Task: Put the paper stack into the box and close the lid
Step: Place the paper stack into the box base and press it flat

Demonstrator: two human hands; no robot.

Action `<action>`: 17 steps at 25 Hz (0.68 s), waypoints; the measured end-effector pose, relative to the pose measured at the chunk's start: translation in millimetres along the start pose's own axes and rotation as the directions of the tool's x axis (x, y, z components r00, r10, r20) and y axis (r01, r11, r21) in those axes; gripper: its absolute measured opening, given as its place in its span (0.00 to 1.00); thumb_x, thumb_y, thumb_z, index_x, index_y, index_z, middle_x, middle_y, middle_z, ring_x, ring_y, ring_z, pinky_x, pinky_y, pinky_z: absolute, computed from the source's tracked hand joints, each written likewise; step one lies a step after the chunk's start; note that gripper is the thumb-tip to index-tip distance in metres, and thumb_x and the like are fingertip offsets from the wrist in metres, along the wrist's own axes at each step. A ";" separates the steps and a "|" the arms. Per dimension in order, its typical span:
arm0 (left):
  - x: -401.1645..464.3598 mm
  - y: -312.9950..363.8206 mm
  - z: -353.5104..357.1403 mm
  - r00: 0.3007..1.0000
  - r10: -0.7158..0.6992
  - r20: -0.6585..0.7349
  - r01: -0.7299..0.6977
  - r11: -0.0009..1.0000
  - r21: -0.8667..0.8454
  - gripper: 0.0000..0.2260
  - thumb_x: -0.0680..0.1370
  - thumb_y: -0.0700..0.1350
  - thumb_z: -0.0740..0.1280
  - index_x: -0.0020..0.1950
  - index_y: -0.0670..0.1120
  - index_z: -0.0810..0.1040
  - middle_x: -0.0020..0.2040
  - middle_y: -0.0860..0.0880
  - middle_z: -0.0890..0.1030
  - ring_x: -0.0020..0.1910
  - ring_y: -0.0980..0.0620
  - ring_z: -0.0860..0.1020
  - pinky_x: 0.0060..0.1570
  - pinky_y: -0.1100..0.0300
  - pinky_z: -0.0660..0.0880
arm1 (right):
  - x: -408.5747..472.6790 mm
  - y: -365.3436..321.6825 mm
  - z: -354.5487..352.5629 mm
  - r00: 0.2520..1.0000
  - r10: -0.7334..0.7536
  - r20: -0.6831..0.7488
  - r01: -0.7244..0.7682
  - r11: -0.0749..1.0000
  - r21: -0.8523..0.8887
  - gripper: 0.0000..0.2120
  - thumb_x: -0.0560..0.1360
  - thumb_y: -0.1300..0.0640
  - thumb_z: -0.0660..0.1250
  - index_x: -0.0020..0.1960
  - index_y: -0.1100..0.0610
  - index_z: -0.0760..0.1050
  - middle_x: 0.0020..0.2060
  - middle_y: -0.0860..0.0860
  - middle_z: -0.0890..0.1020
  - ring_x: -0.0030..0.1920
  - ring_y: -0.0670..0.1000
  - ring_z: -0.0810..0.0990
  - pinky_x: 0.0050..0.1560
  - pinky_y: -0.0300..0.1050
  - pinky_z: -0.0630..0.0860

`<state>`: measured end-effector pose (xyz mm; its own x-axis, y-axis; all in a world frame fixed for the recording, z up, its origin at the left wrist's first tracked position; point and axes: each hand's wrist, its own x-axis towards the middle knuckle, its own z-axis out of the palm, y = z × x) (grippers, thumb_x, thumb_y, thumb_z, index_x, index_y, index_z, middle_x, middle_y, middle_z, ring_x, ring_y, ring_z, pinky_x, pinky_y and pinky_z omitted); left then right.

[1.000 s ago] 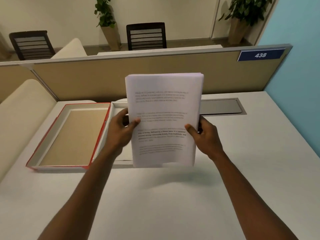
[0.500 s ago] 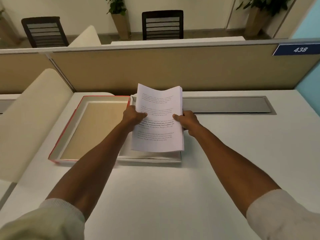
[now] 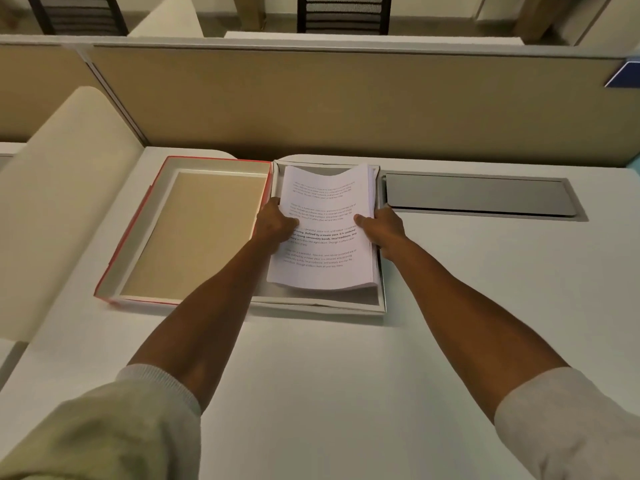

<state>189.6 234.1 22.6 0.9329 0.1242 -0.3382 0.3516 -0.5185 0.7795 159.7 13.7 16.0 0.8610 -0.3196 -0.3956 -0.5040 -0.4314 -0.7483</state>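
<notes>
Both hands' fingers are clamped on the stack [image 3: 323,233]: the left hand [image 3: 275,225] grips its left edge, thumb on top, and the right hand [image 3: 382,227] grips its right edge likewise. A second ago the stack was held upright above the worktop [image 3: 329,393]; now it has come down flat inside the box [image 3: 382,299], its far end bowed up and the near end not fully seated. The red-edged lid [image 3: 188,233] lies open to the left. Placing is nearly done; letting go and swinging the lid over remain.
</notes>
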 end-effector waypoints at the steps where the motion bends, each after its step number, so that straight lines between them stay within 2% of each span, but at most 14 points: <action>1: 1.4 -3.0 2.5 1.000 0.001 -0.001 -0.001 1.000 0.010 0.18 0.76 0.43 0.71 0.63 0.48 0.69 0.59 0.48 0.78 0.55 0.44 0.79 0.48 0.53 0.76 | -0.2 -0.4 2.8 1.000 -0.012 -0.026 0.011 0.999 -0.052 0.21 0.76 0.46 0.69 0.61 0.60 0.72 0.59 0.56 0.81 0.55 0.58 0.82 0.56 0.52 0.80; 4: 6.2 -8.1 4.1 1.000 0.011 -0.018 -0.011 1.000 0.024 0.16 0.77 0.43 0.71 0.61 0.48 0.69 0.57 0.49 0.77 0.57 0.42 0.79 0.47 0.55 0.74 | -1.5 -5.8 11.3 0.997 -0.026 -0.079 0.015 0.989 -0.147 0.21 0.76 0.45 0.69 0.60 0.60 0.74 0.57 0.56 0.81 0.53 0.58 0.82 0.49 0.48 0.78; 8: 18.1 -5.7 -1.6 0.998 0.034 -0.050 -0.030 0.997 0.077 0.20 0.77 0.44 0.70 0.67 0.46 0.69 0.64 0.45 0.78 0.59 0.42 0.78 0.50 0.54 0.74 | 1.1 -18.7 21.2 0.994 -0.026 -0.103 0.012 0.991 -0.132 0.15 0.76 0.46 0.68 0.52 0.57 0.73 0.56 0.55 0.82 0.50 0.56 0.83 0.44 0.45 0.76; 13: 22.0 -13.4 6.0 0.997 0.077 -0.018 -0.070 0.964 0.258 0.25 0.77 0.42 0.70 0.71 0.44 0.66 0.66 0.43 0.76 0.63 0.40 0.77 0.58 0.49 0.76 | 1.5 -14.0 33.9 0.992 0.000 -0.122 -0.027 0.976 -0.215 0.19 0.77 0.47 0.67 0.58 0.62 0.76 0.56 0.58 0.82 0.53 0.59 0.82 0.45 0.46 0.74; 15: 22.3 -14.8 7.5 0.994 0.104 -0.013 -0.096 0.952 0.291 0.29 0.76 0.43 0.70 0.74 0.45 0.62 0.66 0.44 0.76 0.61 0.40 0.77 0.55 0.51 0.77 | 0.9 -13.0 35.0 0.989 0.010 -0.146 -0.042 0.976 -0.215 0.18 0.77 0.47 0.67 0.57 0.62 0.76 0.55 0.58 0.83 0.53 0.59 0.82 0.44 0.47 0.74; 17: 20.3 -14.3 9.1 0.988 0.154 -0.021 -0.139 0.936 0.324 0.35 0.77 0.43 0.70 0.78 0.48 0.54 0.66 0.46 0.76 0.54 0.45 0.78 0.45 0.60 0.76 | -0.6 -11.1 37.0 0.982 -0.004 -0.189 -0.037 0.976 -0.214 0.18 0.77 0.48 0.68 0.56 0.62 0.77 0.55 0.58 0.83 0.53 0.59 0.82 0.43 0.46 0.73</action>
<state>202.8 236.4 -0.2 0.9772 0.0606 -0.2033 0.1742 -0.7764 0.6057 167.3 49.9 4.9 0.8347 -0.4717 -0.2843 -0.5384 -0.5899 -0.6018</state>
